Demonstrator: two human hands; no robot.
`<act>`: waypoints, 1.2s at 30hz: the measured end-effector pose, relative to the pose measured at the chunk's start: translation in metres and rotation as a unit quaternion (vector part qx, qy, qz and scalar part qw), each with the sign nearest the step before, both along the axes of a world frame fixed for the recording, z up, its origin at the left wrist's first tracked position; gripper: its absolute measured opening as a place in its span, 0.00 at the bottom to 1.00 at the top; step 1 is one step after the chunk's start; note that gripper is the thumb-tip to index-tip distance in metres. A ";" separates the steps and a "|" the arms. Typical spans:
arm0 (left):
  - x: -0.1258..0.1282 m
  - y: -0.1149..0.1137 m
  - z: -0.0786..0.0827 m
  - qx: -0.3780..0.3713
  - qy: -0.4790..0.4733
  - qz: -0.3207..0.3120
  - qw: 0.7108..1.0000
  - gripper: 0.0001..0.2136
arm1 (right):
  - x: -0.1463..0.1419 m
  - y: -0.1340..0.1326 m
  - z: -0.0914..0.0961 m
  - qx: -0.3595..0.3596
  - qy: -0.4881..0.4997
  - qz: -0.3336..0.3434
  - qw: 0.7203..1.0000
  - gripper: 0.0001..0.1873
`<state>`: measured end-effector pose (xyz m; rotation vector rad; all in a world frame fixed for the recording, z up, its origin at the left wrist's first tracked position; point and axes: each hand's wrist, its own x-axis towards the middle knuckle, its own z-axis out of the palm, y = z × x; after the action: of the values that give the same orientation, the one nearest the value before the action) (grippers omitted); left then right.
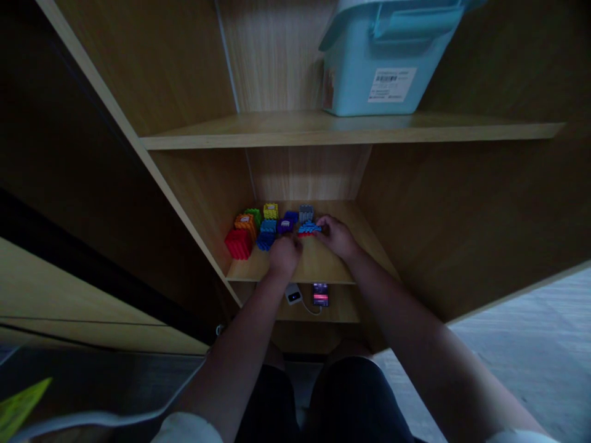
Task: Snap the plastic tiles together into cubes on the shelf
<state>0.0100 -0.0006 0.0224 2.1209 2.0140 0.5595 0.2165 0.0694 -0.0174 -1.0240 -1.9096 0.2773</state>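
Note:
Several coloured cubes with notched edges stand on the middle shelf [323, 258]. A red cube [239, 244], an orange cube [245, 223] and a green cube [253, 215] are at the left, a yellow cube [271, 211] behind. Blue cubes [266, 237], a purple cube [285, 225] and a grey cube [306, 213] lie further right. My right hand [336, 236] pinches the right end of a light blue notched piece [309, 227], with red showing under it. My left hand [285, 253] is closed in front of the purple cube; whatever its fingers hold is hidden.
A pale blue lidded bin [360, 92] stands on the upper shelf [277, 136]. On the lower shelf are a lit phone [320, 295] and a white device [293, 294] joined by a cable. Wooden side walls enclose the shelves.

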 end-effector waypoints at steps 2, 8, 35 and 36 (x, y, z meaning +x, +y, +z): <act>0.000 0.001 -0.002 0.002 -0.002 0.001 1.000 0.13 | 0.000 0.000 0.000 -0.001 -0.004 -0.004 1.000 0.09; -0.001 0.002 -0.005 0.010 -0.003 -0.011 1.000 0.13 | -0.003 0.004 -0.002 -0.009 -0.017 -0.006 1.000 0.10; 0.001 0.001 -0.001 -0.002 0.012 -0.006 1.000 0.15 | -0.001 0.003 -0.009 -0.009 -0.030 -0.017 0.999 0.14; 0.001 0.001 -0.001 -0.006 0.012 -0.005 1.000 0.15 | 0.000 0.003 -0.009 -0.012 -0.030 -0.017 0.999 0.14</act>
<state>0.0111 0.0006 0.0214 2.1385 2.0136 0.5217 0.2162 0.0723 -0.0268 -1.0896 -1.9450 0.2532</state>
